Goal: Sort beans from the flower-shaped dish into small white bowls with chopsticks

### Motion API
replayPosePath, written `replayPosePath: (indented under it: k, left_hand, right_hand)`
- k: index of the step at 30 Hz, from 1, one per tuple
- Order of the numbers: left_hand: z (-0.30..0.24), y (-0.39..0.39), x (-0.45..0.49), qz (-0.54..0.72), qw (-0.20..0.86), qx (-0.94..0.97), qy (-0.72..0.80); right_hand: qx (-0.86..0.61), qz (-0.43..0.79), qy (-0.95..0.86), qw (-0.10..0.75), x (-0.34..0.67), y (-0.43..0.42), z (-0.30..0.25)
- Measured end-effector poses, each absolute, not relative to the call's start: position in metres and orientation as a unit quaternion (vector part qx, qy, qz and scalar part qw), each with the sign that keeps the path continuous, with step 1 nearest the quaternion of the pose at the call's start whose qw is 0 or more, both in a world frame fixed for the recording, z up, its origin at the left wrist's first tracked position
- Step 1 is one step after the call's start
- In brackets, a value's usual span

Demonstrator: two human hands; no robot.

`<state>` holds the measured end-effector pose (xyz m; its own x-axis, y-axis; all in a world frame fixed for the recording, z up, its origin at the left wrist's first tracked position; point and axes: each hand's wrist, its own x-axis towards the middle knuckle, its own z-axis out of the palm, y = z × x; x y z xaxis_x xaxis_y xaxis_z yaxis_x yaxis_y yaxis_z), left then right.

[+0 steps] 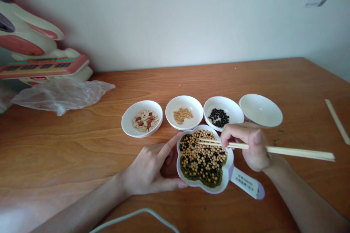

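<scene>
A flower-shaped white bowl with a lilac rim (230, 158) and a labelled handle holds mixed tan, black and green beans. My left hand (154, 167) grips its left side, index finger at the upper rim and thumb at the lower one. Wooden chopsticks (298, 151) are held in my right hand (251, 145), their tips over the beans near the bowl's upper part. Whether a bean is between the tips is too small to tell. Behind stand white bowls: one with peanuts (146, 121), one with yellow soybeans (182, 115), one with black beans (218, 117).
Another white bowl (261, 110) stands at the right of the row, partly behind my right hand. A wooden stick (337, 121) lies at the table's right. At left are a toy keyboard (43, 66) and a clear plastic bag (64, 94). A pale cable (136, 214) crosses the front.
</scene>
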<state>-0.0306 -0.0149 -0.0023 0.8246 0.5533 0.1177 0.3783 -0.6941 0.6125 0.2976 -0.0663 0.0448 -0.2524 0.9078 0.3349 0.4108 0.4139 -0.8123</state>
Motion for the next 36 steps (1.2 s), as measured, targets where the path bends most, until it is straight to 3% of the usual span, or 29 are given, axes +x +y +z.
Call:
replayPosePath:
  k: [16,36]
  left_hand:
    - [-0.001,-0.016,-0.030,0.154,0.301,0.905,0.256]
    - [-0.001,-0.016,-0.030,0.166,0.289,0.909,0.251]
  right_hand:
    - [-0.408,0.259,-0.783,0.392,0.296,-0.068,0.042]
    - [-0.334,0.080,-0.746,0.571,0.279,-0.074,0.038]
